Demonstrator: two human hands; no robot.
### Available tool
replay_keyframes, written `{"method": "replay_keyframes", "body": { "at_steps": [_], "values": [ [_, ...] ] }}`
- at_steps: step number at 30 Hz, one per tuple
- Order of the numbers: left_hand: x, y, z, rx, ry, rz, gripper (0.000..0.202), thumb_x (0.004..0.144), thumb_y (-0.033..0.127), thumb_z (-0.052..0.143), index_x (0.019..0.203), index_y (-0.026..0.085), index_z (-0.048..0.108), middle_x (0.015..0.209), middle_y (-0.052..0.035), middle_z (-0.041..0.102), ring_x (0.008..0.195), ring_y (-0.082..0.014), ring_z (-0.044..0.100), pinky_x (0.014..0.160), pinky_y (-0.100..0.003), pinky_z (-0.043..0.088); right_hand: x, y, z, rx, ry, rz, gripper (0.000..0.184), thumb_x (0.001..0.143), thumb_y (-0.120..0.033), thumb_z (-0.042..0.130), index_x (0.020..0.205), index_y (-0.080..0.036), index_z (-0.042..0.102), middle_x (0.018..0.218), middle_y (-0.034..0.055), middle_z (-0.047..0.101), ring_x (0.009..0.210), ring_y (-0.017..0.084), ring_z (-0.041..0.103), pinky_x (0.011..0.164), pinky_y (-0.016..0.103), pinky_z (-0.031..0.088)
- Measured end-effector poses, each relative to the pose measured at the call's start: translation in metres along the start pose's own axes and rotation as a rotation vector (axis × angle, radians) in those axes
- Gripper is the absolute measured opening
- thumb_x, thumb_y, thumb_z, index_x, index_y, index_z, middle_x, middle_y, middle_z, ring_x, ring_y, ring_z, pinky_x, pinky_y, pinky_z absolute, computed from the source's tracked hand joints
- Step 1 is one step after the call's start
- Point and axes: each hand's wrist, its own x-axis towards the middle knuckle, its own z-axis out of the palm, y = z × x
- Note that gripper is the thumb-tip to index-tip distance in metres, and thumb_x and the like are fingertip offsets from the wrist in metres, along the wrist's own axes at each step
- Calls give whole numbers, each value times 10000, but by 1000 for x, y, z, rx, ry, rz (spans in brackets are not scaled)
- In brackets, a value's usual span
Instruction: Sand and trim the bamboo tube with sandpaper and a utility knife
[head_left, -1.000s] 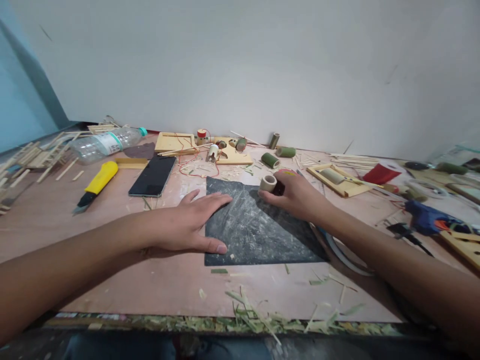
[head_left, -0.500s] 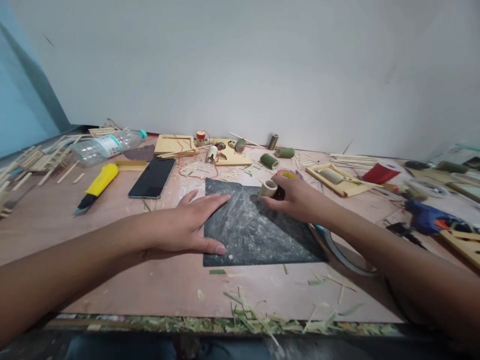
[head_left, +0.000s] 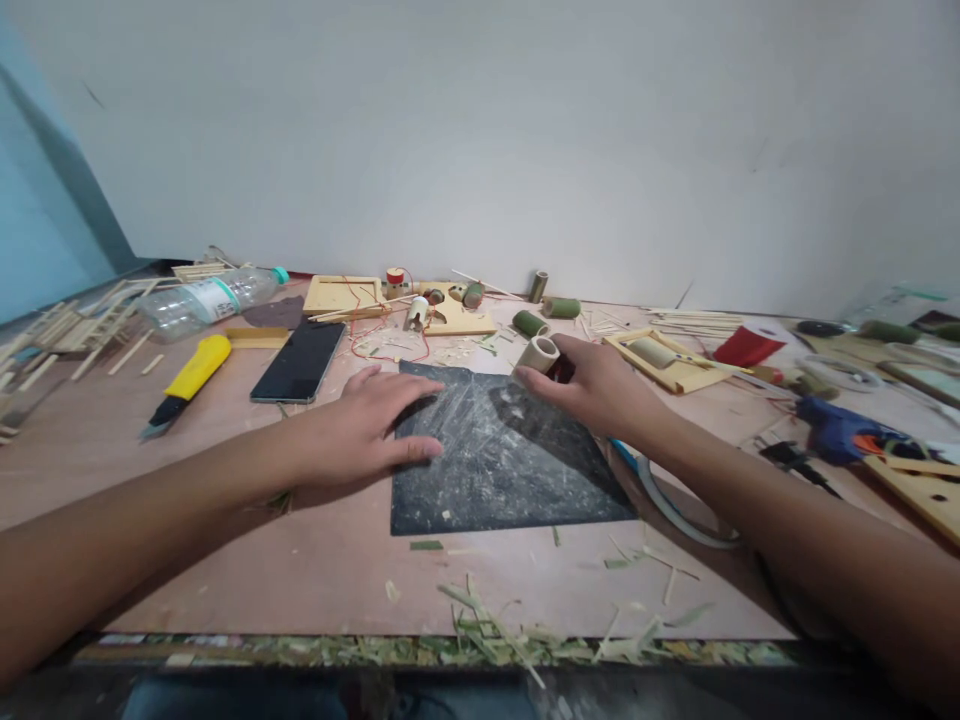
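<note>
Right hand point(head_left: 611, 388), fingers clamped on pale tube point(head_left: 533, 358) — tilted over dark sheet point(head_left: 499, 465), left hand point(head_left: 356, 425), fingers apart.

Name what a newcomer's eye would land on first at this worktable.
Probably the dark, dust-streaked sheet in the middle of the view, where the right hand holds a pale tube near its far edge and the left hand spreads at its left side. Next, likely the bright yellow cutter, lying left of the black phone.
</note>
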Motion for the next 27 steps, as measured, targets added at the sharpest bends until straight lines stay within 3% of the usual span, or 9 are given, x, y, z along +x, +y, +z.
{"method": "replay_keyframes", "body": {
  "at_steps": [2,5,9,14,18,21,25,27],
  "values": [
    [5,-7,-2,44,103,-53,572,1003,576,491,1455,226,510,1545,-113,515,1450,-328,400,1218,-494,253,2,6,0,-4,5,7,333,888,-498,627,725,-237,501,670,14,620,606,179,534,571,306,359],
    [20,-17,-11,88,139,-116,549,1008,551,454,1431,209,524,1541,-126,496,1450,-321,388,1215,-491,250,5,10,0,-18,19,10,331,893,-498,618,727,-241,493,662,14,609,604,185,533,568,309,355],
    [52,-17,-27,127,46,-98,651,961,663,460,1416,207,555,1526,-158,471,1450,-361,363,1181,-515,292,8,13,-1,-18,40,18,324,885,-489,624,726,-240,491,677,16,621,609,186,544,566,300,356],
    [93,7,-29,189,-132,-93,952,762,805,625,1474,183,520,1499,-221,448,1413,-445,375,1113,-547,368,10,18,-2,0,79,19,318,883,-491,616,734,-239,494,688,14,627,619,186,547,576,296,356],
    [107,22,-24,241,-170,-118,824,669,698,774,1297,182,643,1417,-199,508,1352,-426,435,1069,-490,421,12,22,-4,16,120,15,320,879,-494,620,731,-239,497,673,6,609,615,181,534,586,296,343],
    [111,28,-30,268,-167,-154,680,693,606,803,1204,176,674,1344,-182,584,1283,-404,507,1010,-438,454,14,26,-7,39,154,17,336,868,-504,637,713,-237,505,673,9,615,622,181,535,595,297,341],
    [116,34,-53,286,-197,-148,485,762,488,789,1145,207,687,1137,-96,729,1031,-300,662,845,-319,486,20,36,-13,87,205,50,351,856,-536,646,721,-223,560,676,28,638,639,192,547,600,305,349],
    [119,38,-71,306,-173,-117,485,784,454,772,1191,209,674,1169,-91,737,1034,-284,661,831,-301,475,26,44,-18,127,242,89,376,856,-563,634,737,-209,591,697,50,662,655,202,566,605,310,365]
  ]
}}
